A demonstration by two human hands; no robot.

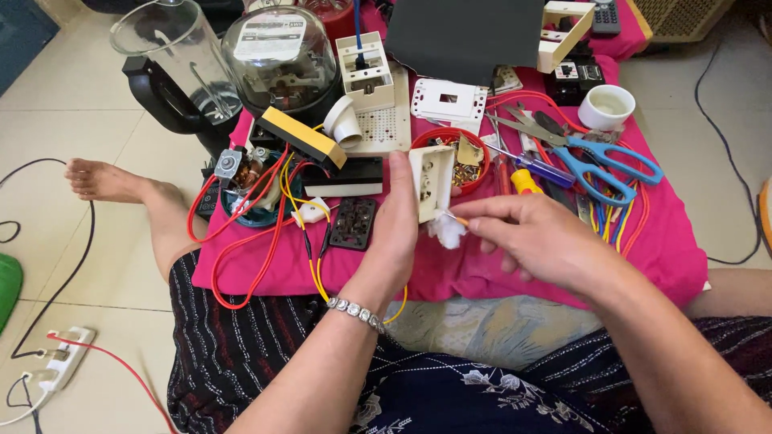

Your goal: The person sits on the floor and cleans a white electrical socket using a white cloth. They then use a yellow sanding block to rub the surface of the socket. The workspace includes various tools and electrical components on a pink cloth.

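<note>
Left hand (398, 229) grips the cream socket housing (431, 182) upright; right hand (531, 237), just beside it, pinches a small orange-tipped piece (460, 219) over white wadding (447, 232).

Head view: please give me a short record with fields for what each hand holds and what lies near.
left hand: holds a cream switch box upright
right hand: pinches a thin orange-tipped tool and a white wad, at the box's lower edge
surface: pink cloth
behind the box: red bowl of small metal parts
right of it: blue scissors, white cup
left: red wires
</note>
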